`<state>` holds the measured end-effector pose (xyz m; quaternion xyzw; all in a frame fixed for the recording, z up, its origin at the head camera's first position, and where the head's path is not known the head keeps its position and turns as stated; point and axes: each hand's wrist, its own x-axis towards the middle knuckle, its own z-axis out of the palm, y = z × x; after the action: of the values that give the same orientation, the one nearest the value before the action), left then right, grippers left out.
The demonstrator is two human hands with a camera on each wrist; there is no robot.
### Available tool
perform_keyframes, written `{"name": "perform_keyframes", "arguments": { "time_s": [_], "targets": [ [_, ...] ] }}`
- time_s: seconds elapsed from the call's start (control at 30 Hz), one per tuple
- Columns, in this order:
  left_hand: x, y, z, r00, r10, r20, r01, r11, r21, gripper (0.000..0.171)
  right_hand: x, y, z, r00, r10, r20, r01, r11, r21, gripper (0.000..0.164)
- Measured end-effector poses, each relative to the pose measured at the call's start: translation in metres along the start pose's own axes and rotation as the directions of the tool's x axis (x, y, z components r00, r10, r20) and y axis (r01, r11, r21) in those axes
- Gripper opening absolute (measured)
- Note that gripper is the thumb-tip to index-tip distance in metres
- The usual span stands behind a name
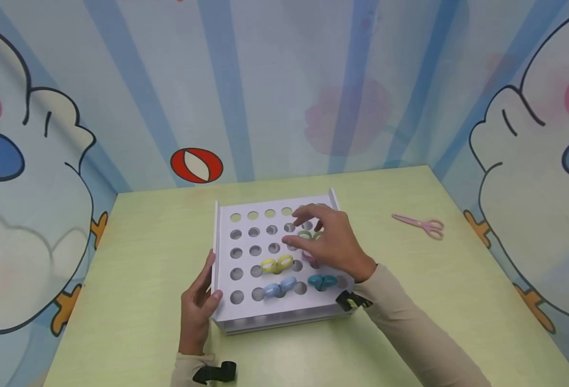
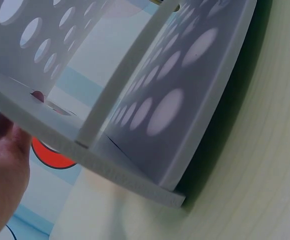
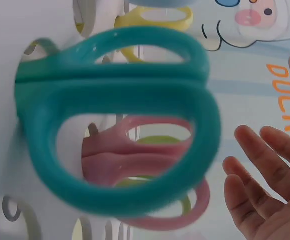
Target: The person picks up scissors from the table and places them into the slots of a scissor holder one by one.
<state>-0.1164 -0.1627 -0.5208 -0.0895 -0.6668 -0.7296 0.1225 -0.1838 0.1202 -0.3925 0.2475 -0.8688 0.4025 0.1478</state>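
A white scissors rack (image 1: 250,279) with rows of round holes stands on the table. My left hand (image 1: 199,303) holds its left side panel, thumb at the near edge; in the left wrist view the left hand (image 2: 5,175) is beside the panel. My right hand (image 1: 335,239) hovers over the rack's right half, fingers apart and holding nothing. Yellow scissors (image 1: 276,264), light blue scissors (image 1: 279,288) and teal scissors (image 1: 322,281) sit in holes, handles up. Green scissors (image 1: 305,235) and pink-handled scissors (image 3: 135,155) stand beneath the right hand, partly hidden in the head view.
Another pair of pink scissors (image 1: 422,223) lies on the table (image 1: 390,199) to the right of the rack. Cartoon-printed walls (image 1: 284,97) enclose the table at the back and both sides.
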Motion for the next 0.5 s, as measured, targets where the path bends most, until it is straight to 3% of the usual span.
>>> {"name": "perform_keyframes", "arguments": {
  "time_s": [0.13, 0.27, 0.5],
  "targets": [
    [0.0, 0.0, 0.0, 1.0, 0.02, -0.002, -0.02, 1.0, -0.013, 0.065, -0.001, 0.007, -0.007, 0.999, 0.031, -0.04, -0.03, 0.999, 0.034, 0.036],
    [-0.001, -0.001, 0.0, 1.0, -0.007, 0.003, 0.007, 1.0, -0.002, 0.065, -0.002, 0.015, -0.018, 0.991, 0.085, -0.099, -0.078, 0.994, 0.07, 0.03],
    [0.0, -0.003, -0.002, 0.999, -0.035, 0.008, 0.035, 0.999, 0.011, 0.066, -0.002, 0.036, -0.041, 0.949, 0.25, -0.193, -0.21, 0.956, 0.205, 0.022]
  ]
}}
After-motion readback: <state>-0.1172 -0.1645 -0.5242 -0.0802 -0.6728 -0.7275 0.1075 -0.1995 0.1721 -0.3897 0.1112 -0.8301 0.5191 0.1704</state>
